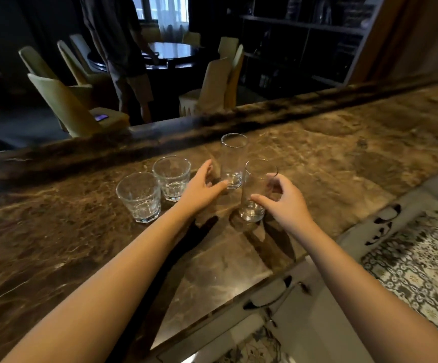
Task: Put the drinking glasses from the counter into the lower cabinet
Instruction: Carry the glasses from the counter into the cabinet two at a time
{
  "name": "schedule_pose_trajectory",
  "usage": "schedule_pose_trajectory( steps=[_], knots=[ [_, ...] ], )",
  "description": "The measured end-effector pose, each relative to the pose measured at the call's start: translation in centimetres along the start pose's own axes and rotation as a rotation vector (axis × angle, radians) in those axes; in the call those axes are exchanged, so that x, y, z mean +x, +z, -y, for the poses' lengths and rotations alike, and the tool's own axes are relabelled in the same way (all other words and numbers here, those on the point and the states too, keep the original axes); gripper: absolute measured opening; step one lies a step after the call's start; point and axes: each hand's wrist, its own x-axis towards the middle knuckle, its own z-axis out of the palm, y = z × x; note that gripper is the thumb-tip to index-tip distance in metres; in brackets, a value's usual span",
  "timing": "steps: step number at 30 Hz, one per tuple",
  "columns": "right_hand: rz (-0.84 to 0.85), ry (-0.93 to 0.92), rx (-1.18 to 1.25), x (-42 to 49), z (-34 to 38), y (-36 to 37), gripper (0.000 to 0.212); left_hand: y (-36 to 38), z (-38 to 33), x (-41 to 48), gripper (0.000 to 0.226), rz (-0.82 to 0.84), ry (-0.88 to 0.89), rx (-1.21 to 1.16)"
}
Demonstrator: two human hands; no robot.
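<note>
Several clear glasses stand on the brown marble counter [343,163]. Two are short tumblers: one at the near left [139,196], one just behind it [172,176]. Two are tall and narrow: the far one [233,159] and the near one [256,191]. My left hand [199,188] reaches between the tumblers and the far tall glass, fingers spread, fingertips close to that glass's base, holding nothing. My right hand [284,203] curls around the near tall glass with its fingers still apart; thumb in front, other fingers behind the glass.
Pale cabinet fronts with dark handles [270,299] run below the counter's near edge. A patterned floor [422,263] lies at the lower right. Beyond the counter stand pale chairs [63,100], a dark round table [170,53], a standing person [123,48] and dark shelving [304,35].
</note>
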Motion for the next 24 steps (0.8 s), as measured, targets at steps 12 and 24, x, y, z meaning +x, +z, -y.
schedule_pose_trajectory(
  steps=[12, 24],
  knots=[
    [-0.081, 0.119, 0.009, 5.6, -0.5, -0.4, 0.064, 2.4, -1.5, 6.3, 0.072, -0.026, 0.045, -0.032],
    [0.097, 0.089, -0.278, 8.6, 2.6, -2.5, 0.095, 2.6, -0.1, 7.7, 0.079, 0.050, 0.081, -0.074]
  ],
)
